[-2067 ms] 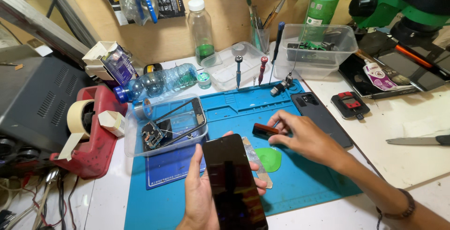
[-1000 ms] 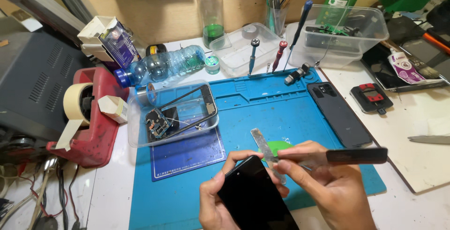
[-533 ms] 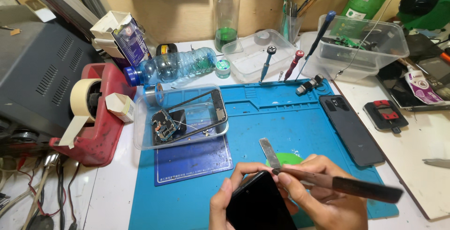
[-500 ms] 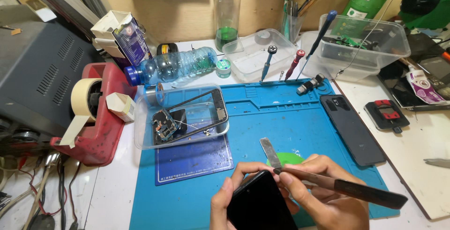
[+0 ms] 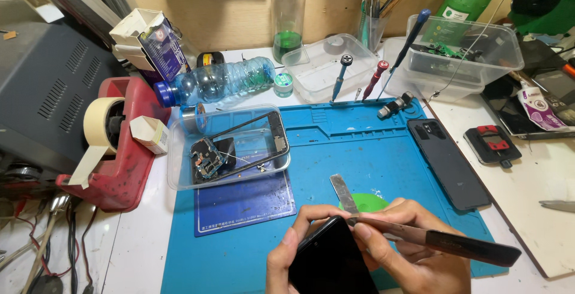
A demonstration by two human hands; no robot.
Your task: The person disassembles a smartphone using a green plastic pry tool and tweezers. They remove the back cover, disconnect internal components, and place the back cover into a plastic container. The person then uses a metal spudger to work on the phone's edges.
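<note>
Since the earlier frame the view has closed in on the blue mat [image 5: 371, 150], low on the bench. One dark phone [image 5: 332, 264] stays gripped by the left hand [image 5: 287, 258]; the right hand [image 5: 407, 252] still pinches one metal blade [image 5: 413, 234] at its top edge. Two screwdrivers [image 5: 339, 75] stand behind.

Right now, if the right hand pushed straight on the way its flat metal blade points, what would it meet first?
The right hand aims the flat metal blade up-left; the clear plastic tray of phone parts probably comes first, though depth is unclear.
</note>
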